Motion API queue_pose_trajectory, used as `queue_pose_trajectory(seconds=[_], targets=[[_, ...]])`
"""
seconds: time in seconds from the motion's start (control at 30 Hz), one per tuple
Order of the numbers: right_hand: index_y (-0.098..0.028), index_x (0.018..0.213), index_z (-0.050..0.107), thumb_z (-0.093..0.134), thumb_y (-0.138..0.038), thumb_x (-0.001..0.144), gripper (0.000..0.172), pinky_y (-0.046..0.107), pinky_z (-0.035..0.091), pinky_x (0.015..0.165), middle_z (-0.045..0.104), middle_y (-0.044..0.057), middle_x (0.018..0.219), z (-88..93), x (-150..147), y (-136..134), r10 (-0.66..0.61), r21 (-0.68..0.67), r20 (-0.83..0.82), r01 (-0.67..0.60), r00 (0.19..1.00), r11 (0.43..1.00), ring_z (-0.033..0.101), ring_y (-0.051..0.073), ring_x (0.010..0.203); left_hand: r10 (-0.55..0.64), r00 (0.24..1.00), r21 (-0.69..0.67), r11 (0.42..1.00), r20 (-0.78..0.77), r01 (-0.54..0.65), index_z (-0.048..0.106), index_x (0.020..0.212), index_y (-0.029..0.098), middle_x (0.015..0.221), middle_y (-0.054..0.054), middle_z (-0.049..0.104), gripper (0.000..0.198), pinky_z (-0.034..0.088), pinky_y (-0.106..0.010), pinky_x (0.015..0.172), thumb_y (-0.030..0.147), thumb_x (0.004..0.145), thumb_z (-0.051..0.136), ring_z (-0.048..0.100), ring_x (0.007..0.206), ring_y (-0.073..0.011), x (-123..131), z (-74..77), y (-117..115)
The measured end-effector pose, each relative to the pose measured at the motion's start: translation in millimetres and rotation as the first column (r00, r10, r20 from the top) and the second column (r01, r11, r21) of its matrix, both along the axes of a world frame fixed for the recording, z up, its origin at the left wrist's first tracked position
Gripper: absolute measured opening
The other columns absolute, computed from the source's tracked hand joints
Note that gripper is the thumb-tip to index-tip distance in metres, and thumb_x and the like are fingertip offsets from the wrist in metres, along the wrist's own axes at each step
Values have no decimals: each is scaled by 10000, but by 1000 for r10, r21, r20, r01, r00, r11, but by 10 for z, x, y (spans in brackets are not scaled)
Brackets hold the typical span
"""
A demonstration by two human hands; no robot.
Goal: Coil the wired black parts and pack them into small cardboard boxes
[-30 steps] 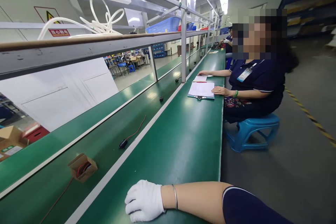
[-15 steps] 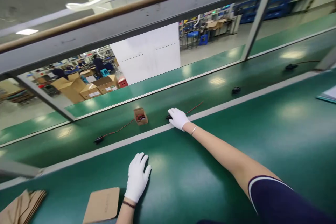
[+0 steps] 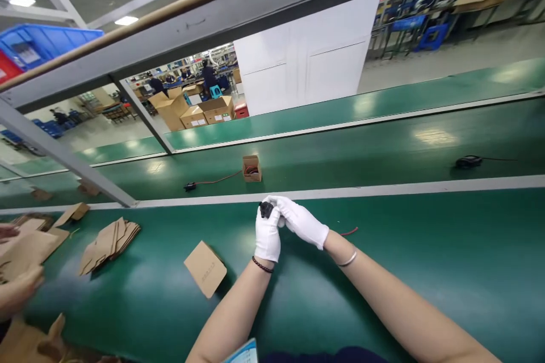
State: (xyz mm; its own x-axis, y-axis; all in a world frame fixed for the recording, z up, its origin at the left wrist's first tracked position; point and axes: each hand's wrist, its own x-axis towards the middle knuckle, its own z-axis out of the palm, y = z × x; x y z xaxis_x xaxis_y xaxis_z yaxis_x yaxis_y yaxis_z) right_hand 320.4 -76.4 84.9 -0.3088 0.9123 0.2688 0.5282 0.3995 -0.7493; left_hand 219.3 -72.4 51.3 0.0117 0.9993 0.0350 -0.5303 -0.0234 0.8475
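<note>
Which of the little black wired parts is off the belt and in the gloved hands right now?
The black part pinched between the left hand and right hand. The other two, one near the small open box and one far right, lie on the belt.

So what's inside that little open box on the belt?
The box holds coiled red wire with something dark among it. A red wire leads out left to a black part. The box walls hide whatever lies deeper inside.
</note>
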Motion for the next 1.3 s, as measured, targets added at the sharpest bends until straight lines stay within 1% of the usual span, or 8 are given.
queue_pose_trajectory(seconds=[0.17, 0.33, 0.43, 0.53, 0.63, 0.77, 1.0, 1.3], targets=[[-196, 1083, 655, 503, -356, 868, 307, 311, 414, 744, 648, 54, 939, 253, 124, -124, -132, 26, 497, 137, 857, 990, 592, 206, 853, 230, 909, 94, 973, -347, -210, 483, 1163, 185, 1081, -45, 600, 552, 451, -212, 944, 396, 678, 643, 560, 907, -44, -270, 17, 35], [-212, 827, 697, 560, -293, 834, 159, 259, 391, 702, 643, 15, 877, 443, 214, -216, -215, 340, 493, 41, 843, 940, 569, 150, 797, -99, 617, 79, 964, -781, 255, 561, 1092, 243, 1013, 11, 630, 591, 440, -204, 823, 455, 568, 734, 546, 863, -70, -399, 83, -116], [-226, 835, 702, 552, -248, 833, 151, 241, 398, 744, 648, -6, 921, 391, 192, -190, -273, 342, 382, 140, 883, 929, 571, 132, 845, -142, 484, 33, 941, -863, 336, 470, 1217, 288, 812, 37, 610, 674, 391, -185, 682, 377, 591, 705, 470, 672, -44, -315, 134, -237], [-230, 893, 706, 534, -257, 856, 178, 237, 404, 781, 646, -1, 964, 283, 144, -136, -274, 250, 401, 183, 874, 951, 574, 133, 893, -30, 728, 102, 985, -685, 137, 454, 1218, 267, 845, 25, 590, 608, 412, -171, 731, 298, 643, 649, 472, 692, -22, -256, 149, -262], [-260, 1129, 646, 468, -275, 900, 290, 270, 404, 720, 634, 29, 1009, 209, 66, -155, -169, 202, 630, 51, 758, 978, 583, 170, 878, 14, 993, 18, 1000, -120, -11, 528, 934, 226, 1045, 17, 575, 386, 440, -202, 893, 311, 606, 712, 545, 911, -45, -298, 143, -171], [-257, 1105, 627, 431, -233, 892, 290, 280, 355, 607, 633, 29, 976, 220, -59, -304, 46, 67, 824, -179, 565, 982, 582, 193, 785, -87, 904, -82, 988, 418, 133, 466, 969, 282, 1118, 41, 542, 467, 501, -254, 854, 369, 603, 742, 584, 979, -84, -436, 149, -54], [-243, 893, 684, 450, -319, 892, 246, 295, 333, 615, 637, 39, 923, 266, -72, -343, -42, 207, 749, -175, 661, 963, 573, 198, 783, -78, 987, -1, 997, -143, 79, 424, 1042, 197, 723, 50, 470, 617, 307, -123, 458, 676, 669, 534, 399, 501, 19, -445, 100, -139], [-201, 804, 692, 590, -281, 796, 129, 245, 411, 748, 657, -15, 881, 219, 44, -123, -192, 130, 229, 165, 954, 978, 581, 130, 830, -445, 703, -120, 879, -554, 462, 458, 1017, 168, 755, 45, 503, 377, 408, -148, 602, 274, 683, 597, 465, 579, -2, -426, 97, -234]])
